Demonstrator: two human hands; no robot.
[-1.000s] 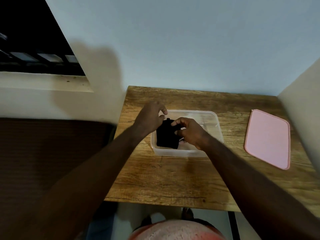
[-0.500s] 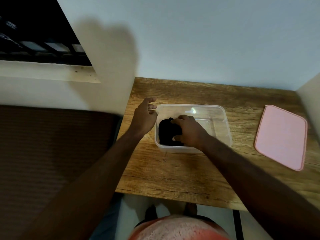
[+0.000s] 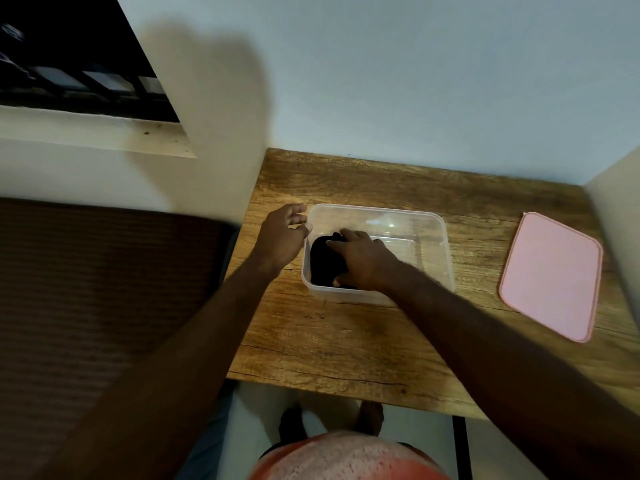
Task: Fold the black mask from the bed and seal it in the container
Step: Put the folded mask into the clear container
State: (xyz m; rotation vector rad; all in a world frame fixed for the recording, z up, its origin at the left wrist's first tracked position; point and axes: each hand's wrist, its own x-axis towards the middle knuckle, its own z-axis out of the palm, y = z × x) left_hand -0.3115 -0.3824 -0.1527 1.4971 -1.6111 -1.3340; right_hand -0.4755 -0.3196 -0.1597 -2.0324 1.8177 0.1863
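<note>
A clear plastic container (image 3: pixel 431 237) stands on the wooden table (image 3: pixel 346 341). The folded black mask (image 3: pixel 322 259) lies in its left end. My right hand (image 3: pixel 363 259) is inside the container, palm down, pressing flat on the mask and covering its right part. My left hand (image 3: pixel 282 237) rests against the container's outer left wall, fingers spread and empty. The pink lid (image 3: pixel 550 273) lies flat on the table, apart from the container, to the right.
A brown bed surface (image 3: pixel 104 289) lies to the left of the table. Walls close the table in at the back and right. A dark window (image 3: pixel 69 57) is at the upper left. My feet show below the table's front edge.
My right hand lowered the mask from above the container's rim down to its floor and flattened on it. My left hand let go of the mask and moved out to the container's left wall.
</note>
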